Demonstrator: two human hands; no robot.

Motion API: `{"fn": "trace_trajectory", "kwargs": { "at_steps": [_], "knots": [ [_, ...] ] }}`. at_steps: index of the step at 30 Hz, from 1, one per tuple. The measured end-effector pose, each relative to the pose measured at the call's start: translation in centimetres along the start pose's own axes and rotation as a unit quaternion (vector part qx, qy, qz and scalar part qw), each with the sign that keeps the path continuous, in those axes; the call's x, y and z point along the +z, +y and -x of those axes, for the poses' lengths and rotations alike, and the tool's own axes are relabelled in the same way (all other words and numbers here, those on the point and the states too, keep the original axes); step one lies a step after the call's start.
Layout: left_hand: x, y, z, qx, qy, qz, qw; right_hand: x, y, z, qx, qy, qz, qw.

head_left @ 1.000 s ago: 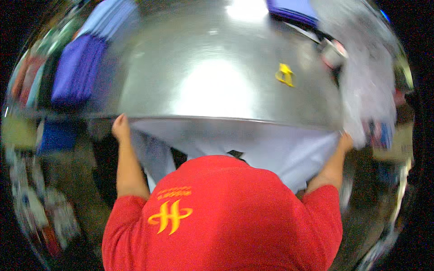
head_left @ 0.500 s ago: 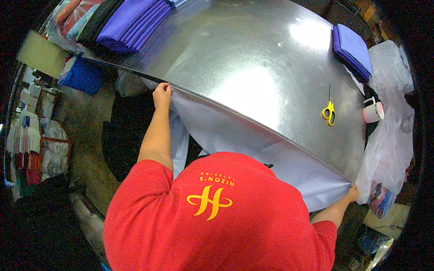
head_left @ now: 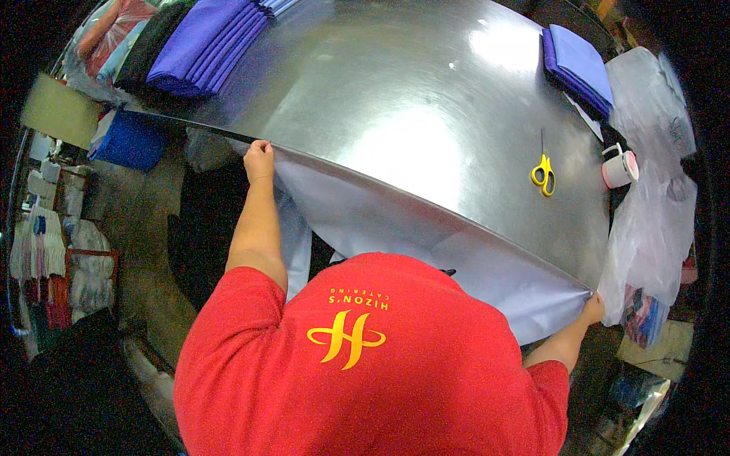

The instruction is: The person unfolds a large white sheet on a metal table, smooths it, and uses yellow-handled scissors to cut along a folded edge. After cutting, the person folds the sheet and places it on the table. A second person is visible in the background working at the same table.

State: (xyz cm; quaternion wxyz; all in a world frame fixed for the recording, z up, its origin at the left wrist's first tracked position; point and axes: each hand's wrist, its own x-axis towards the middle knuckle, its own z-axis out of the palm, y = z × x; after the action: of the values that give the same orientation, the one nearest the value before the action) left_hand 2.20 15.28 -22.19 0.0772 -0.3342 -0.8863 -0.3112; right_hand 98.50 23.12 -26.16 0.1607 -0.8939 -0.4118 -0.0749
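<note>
Nearest, across the bottom: a red shirt (head_left: 365,410) with a yellow emblem, seen from above, bare forearms reaching out to either side. Just beyond, filling the gap between shirt and table: a pale, bluish-white cloth (head_left: 456,251), hanging on the near side of the metal table's edge, partly hidden by the shirt. At its upper left end, the left hand (head_left: 259,161), fingers closed in a narrow pinch right at the table edge. At its lower right end, the right hand (head_left: 593,308), pinched tight on a corner, with creases running in toward the grip. Cloth directly between the two hands, long axis slanting with the table edge from upper left to lower right; one hand at each end, so neither hand nearer. Impossible to tell how far down the cloth hangs.

Farther off, the shiny grey table (head_left: 327,114), bearing yellow-handled scissors (head_left: 543,178) toward the right and, near its right edge, a white cup-like container (head_left: 620,169) beside clear plastic wrapping (head_left: 645,243). Farthest, folded blue and purple fabric (head_left: 582,68) at upper right and a purple folded stack (head_left: 205,49) at upper left.
</note>
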Motion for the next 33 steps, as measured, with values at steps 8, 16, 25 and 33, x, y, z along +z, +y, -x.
{"fn": "trace_trajectory", "kwargs": {
  "at_steps": [8,16,25,33],
  "knots": [
    [1.4,-1.8,0.8,0.075,0.027,0.087,0.993,1.6,0.2,0.3,0.021,-0.001,-0.095,0.995],
    [-0.2,-2.8,3.5,0.055,0.026,-0.02,0.998,-0.8,-2.8,0.8,0.027,0.063,-0.103,0.992],
    [-1.2,-1.1,3.5,0.052,-0.009,-0.031,0.998,-1.5,-4.3,0.9,0.1,0.078,-0.089,0.988],
    [-3.4,14.6,18.5,0.339,-0.266,0.204,0.879,-10.5,-30.6,23.0,-0.299,-0.256,-0.486,0.78]
  ]
}}
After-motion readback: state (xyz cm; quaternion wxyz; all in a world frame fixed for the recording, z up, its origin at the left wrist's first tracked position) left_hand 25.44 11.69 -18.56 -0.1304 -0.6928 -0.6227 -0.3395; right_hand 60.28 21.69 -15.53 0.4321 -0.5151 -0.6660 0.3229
